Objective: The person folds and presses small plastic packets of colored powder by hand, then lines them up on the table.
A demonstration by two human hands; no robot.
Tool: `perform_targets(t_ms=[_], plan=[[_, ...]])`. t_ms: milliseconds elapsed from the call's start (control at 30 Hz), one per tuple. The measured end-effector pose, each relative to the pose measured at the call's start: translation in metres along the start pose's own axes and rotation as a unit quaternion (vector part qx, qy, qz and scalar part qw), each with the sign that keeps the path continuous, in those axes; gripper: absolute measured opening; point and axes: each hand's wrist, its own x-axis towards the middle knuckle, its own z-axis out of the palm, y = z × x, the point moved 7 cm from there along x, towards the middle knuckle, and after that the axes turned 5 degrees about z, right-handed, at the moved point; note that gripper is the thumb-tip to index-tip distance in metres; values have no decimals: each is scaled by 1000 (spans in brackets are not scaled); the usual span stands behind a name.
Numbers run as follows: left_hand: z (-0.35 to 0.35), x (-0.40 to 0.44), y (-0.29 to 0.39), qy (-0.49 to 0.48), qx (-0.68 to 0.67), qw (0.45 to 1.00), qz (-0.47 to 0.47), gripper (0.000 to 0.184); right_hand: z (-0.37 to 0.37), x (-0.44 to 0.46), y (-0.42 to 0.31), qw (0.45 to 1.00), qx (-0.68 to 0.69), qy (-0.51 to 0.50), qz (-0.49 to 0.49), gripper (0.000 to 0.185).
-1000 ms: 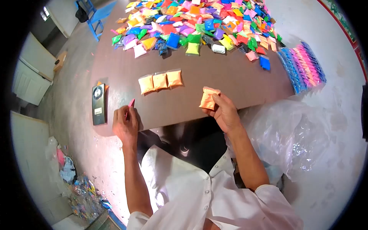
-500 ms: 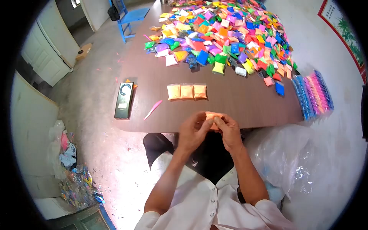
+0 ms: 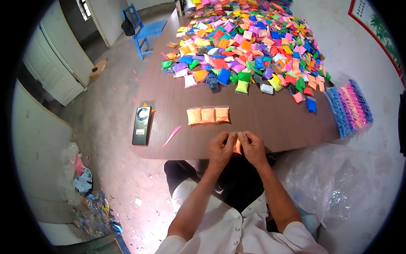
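My left hand (image 3: 220, 149) and my right hand (image 3: 253, 150) meet at the table's near edge, fingers closed. Between them they pinch a small orange packet (image 3: 237, 147), mostly covered by my thumbs and fingers. Just beyond my hands, a row of three light-orange packets (image 3: 207, 115) in clear wrap lies flat. Left of that row is a slim pink-and-white tool (image 3: 172, 136), too small to identify surely.
A black handheld device (image 3: 141, 127) lies near the table's left corner. Many colourful packets (image 3: 243, 76) cover the far half of the brown table (image 3: 270, 127). Bundled blue and pink packs (image 3: 349, 109) stand at the right edge, above a clear plastic bag (image 3: 321, 178).
My hands have drawn together over the orange packet, so less of it shows now. The whole scene sits slightly lower in view as my head has moved.
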Motion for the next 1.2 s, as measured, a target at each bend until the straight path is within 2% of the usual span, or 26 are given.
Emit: perform_targets(t_ms=[167, 233, 300, 333, 400, 433, 467, 533, 600, 633, 800, 867, 933, 1133, 1200], plan=[[6, 8, 7, -22, 45, 997, 60, 25, -2, 7, 15, 996, -23, 71, -44, 29], [10, 7, -9, -58, 65, 996, -6, 26, -6, 10, 23, 990, 13, 125, -58, 28], [12, 6, -8, -81, 55, 995, -35, 26, -6, 8, 25, 992, -46, 114, -41, 33], [10, 7, -11, -87, 54, 993, -66, 27, -6, 7, 12, 989, -74, 122, -43, 29], [7, 8, -13, -70, 24, 997, -24, 23, -2, 9, 4, 983, -85, 130, -99, 29], [10, 8, -12, -84, 16, 996, -25, 23, 0, 9, -1, 979, -97, 127, -124, 29], [5, 8, -8, -59, -1, 998, -31, 22, -3, 8, -3, 978, -102, 137, -118, 29], [3, 9, -9, -38, -21, 998, -38, 23, 4, 13, -1, 991, -102, 45, -76, 30], [3, 9, -9, -31, 14, 999, -12, 26, 2, 14, 4, 992, -103, 36, -59, 31], [5, 9, -11, -23, 20, 1000, 5, 32, 0, 12, 1, 994, -85, 37, -53, 32], [6, 8, -3, -64, 101, 993, -6, 31, -3, 13, 16, 995, 24, 72, -60, 37], [6, 6, 3, -76, 113, 991, -5, 30, -8, 14, 24, 993, 62, 94, -47, 30], [11, 4, 3, -117, 64, 990, -46, 35, -8, 14, 24, 994, 51, 91, -44, 33], [7, 5, 0, -91, -25, 995, -34, 23, -6, 10, 6, 993, 34, 61, -93, 35], [2, 3, -6, -89, -15, 995, -42, 24, -5, 9, 5, 991, 30, 61, -113, 34]])
